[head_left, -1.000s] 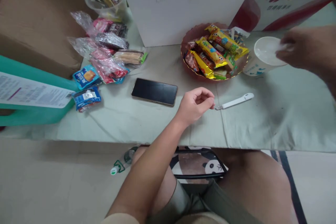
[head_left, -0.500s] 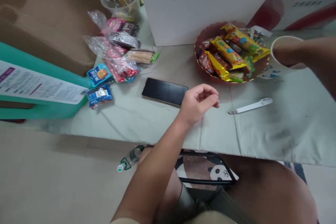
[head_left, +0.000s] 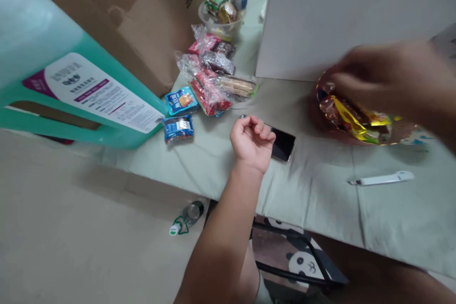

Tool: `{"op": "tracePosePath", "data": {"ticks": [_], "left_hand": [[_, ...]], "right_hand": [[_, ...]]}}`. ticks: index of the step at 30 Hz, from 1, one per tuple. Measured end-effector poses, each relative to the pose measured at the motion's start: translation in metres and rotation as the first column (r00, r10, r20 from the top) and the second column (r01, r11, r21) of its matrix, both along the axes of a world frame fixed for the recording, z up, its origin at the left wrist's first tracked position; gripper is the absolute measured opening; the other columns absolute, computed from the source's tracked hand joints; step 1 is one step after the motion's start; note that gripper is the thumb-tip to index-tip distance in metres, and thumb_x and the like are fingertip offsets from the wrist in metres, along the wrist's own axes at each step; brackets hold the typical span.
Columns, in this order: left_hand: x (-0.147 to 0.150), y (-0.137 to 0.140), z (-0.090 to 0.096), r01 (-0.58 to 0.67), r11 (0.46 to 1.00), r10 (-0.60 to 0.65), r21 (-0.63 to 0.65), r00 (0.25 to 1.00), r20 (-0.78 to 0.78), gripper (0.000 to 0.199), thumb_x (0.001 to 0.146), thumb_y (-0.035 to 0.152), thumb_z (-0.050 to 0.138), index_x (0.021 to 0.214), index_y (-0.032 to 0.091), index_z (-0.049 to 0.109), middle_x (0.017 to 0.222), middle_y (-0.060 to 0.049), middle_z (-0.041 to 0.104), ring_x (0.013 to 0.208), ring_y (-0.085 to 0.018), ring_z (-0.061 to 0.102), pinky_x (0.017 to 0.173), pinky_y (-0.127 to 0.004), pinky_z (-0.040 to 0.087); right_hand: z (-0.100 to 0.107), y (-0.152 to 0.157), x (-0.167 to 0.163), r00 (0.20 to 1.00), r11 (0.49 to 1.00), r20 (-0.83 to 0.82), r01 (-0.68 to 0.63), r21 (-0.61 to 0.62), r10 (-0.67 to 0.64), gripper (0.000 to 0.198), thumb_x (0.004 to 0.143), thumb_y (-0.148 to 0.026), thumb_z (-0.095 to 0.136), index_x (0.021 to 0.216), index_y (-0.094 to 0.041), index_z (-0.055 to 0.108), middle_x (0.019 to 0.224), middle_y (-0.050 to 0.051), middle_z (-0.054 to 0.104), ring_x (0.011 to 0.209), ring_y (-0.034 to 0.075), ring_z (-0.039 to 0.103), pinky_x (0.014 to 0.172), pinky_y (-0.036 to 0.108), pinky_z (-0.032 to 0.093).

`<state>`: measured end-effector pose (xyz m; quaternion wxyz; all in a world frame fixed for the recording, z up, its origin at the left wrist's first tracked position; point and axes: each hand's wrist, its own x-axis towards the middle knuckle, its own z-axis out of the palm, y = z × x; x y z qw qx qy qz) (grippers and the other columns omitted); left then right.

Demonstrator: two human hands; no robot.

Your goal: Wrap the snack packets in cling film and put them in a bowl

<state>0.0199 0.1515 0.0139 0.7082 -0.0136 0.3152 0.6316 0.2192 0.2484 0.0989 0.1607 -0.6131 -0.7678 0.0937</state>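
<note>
My left hand [head_left: 252,145] hovers palm up over a black phone [head_left: 284,145] on the cloth-covered table, hiding part of it. Its fingers are loosely curled, and I see nothing in them. My right hand [head_left: 377,73], smeared by motion, crosses above a reddish bowl with a gilt scalloped rim [head_left: 315,116]. Whether it carries anything is unclear. Yellow-wrapped snack bars [head_left: 351,118] and other small packets fill the bowl. A cup with blue marks [head_left: 422,137] is mostly hidden behind my right forearm. In front of the bowl lies a slim white tool with a metal tip [head_left: 383,178].
Several wrapped snacks [head_left: 210,83] and two blue packets [head_left: 178,128] lie left of the phone. Behind them is a clear tub of snacks [head_left: 221,26]. A large green jug [head_left: 107,90] and a cardboard box [head_left: 138,19] flank them. A plastic bottle [head_left: 188,216] lies below the table.
My right hand has come out of the cup and moved left over the bowl. My left hand has shifted left along the phone and turned palm up. The view has swung left.
</note>
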Motion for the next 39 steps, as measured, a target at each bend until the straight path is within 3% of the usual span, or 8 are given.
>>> {"op": "tracePosePath", "data": {"ticks": [4, 6, 11, 15, 21, 26, 30, 39], "left_hand": [[-0.006, -0.001, 0.001, -0.019, 1.000, 0.021, -0.023, 0.998, 0.064, 0.019, 0.087, 0.026, 0.048, 0.071, 0.021, 0.041, 0.059, 0.006, 0.027, 0.048, -0.007, 0.030, 0.052, -0.023, 0.028], [-0.008, -0.001, 0.001, -0.011, 1.000, 0.013, -0.020, 0.996, 0.083, 0.020, 0.089, 0.025, 0.046, 0.070, 0.020, 0.040, 0.059, 0.006, 0.027, 0.048, -0.007, 0.030, 0.053, -0.024, 0.027], [-0.014, -0.001, 0.002, -0.004, 1.000, 0.005, -0.016, 0.998, 0.064, 0.022, 0.091, 0.027, 0.047, 0.071, 0.021, 0.039, 0.060, 0.005, 0.028, 0.050, -0.008, 0.029, 0.054, -0.025, 0.028], [-0.014, -0.001, 0.003, -0.007, 1.000, 0.008, -0.013, 0.995, 0.101, 0.020, 0.090, 0.026, 0.044, 0.071, 0.021, 0.039, 0.060, 0.005, 0.026, 0.049, -0.008, 0.029, 0.054, -0.025, 0.027], [-0.012, 0.001, 0.001, -0.141, 0.982, 0.146, -0.123, 0.989, 0.032, 0.025, 0.087, 0.028, 0.043, 0.068, 0.021, 0.028, 0.058, 0.006, 0.021, 0.047, -0.008, 0.024, 0.053, -0.025, 0.027], [-0.020, 0.001, 0.000, -0.277, 0.940, 0.278, -0.198, 0.960, -0.023, 0.025, 0.082, 0.025, 0.041, 0.069, 0.022, 0.020, 0.057, 0.006, 0.017, 0.044, -0.007, 0.020, 0.049, -0.027, 0.020], [-0.025, 0.001, 0.001, -0.255, 0.937, 0.253, -0.238, 0.967, -0.039, 0.024, 0.084, 0.025, 0.038, 0.071, 0.023, 0.017, 0.057, 0.007, 0.014, 0.044, -0.007, 0.018, 0.048, -0.027, 0.018], [-0.029, 0.000, 0.002, -0.254, 0.939, 0.254, -0.233, 0.967, -0.030, 0.020, 0.082, 0.022, 0.039, 0.070, 0.022, 0.023, 0.056, 0.007, 0.018, 0.043, -0.007, 0.022, 0.049, -0.026, 0.020]], "right_hand": [[-0.039, 0.016, -0.110, 0.956, 0.959, 0.122, -0.251, -0.129, 0.266, 0.038, 0.088, -0.024, 0.069, 0.125, -0.015, 0.066, 0.121, 0.016, 0.072, 0.109, 0.030, 0.067, 0.094, 0.043, 0.048], [-0.063, 0.034, -0.145, 0.962, 0.956, 0.101, -0.235, -0.177, 0.255, 0.060, 0.085, -0.034, 0.075, 0.138, -0.014, 0.057, 0.136, 0.019, 0.063, 0.120, 0.034, 0.064, 0.097, 0.044, 0.047], [-0.104, 0.065, -0.158, 0.982, 0.965, 0.087, -0.148, -0.217, 0.170, 0.079, 0.063, -0.031, 0.091, 0.134, -0.018, 0.060, 0.124, 0.017, 0.068, 0.120, 0.042, 0.063, 0.101, 0.056, 0.047], [-0.098, 0.056, -0.150, 0.967, 0.964, 0.057, -0.242, -0.108, 0.249, 0.086, 0.067, -0.035, 0.085, 0.145, -0.017, 0.054, 0.132, 0.020, 0.063, 0.129, 0.046, 0.055, 0.107, 0.064, 0.042], [-0.078, 0.016, -0.187, 0.907, 0.899, -0.022, -0.419, -0.126, 0.420, 0.065, 0.084, -0.050, 0.066, 0.142, -0.023, 0.054, 0.125, 0.015, 0.065, 0.109, 0.037, 0.065, 0.094, 0.053, 0.053], [-0.085, 0.003, -0.228, 0.947, 0.931, 0.051, -0.301, -0.209, 0.318, 0.086, 0.073, -0.058, 0.076, 0.145, -0.020, 0.051, 0.129, 0.021, 0.059, 0.115, 0.045, 0.062, 0.094, 0.061, 0.053], [-0.095, 0.006, -0.242, 0.973, 0.953, 0.011, -0.225, -0.201, 0.231, 0.096, 0.064, -0.039, 0.085, 0.149, -0.020, 0.046, 0.130, 0.023, 0.057, 0.126, 0.050, 0.054, 0.098, 0.069, 0.049], [-0.064, 0.005, -0.221, 0.984, 0.943, -0.012, -0.176, -0.284, 0.180, 0.064, 0.086, -0.032, 0.063, 0.146, -0.018, 0.046, 0.120, 0.016, 0.064, 0.113, 0.037, 0.066, 0.098, 0.054, 0.053]]}}
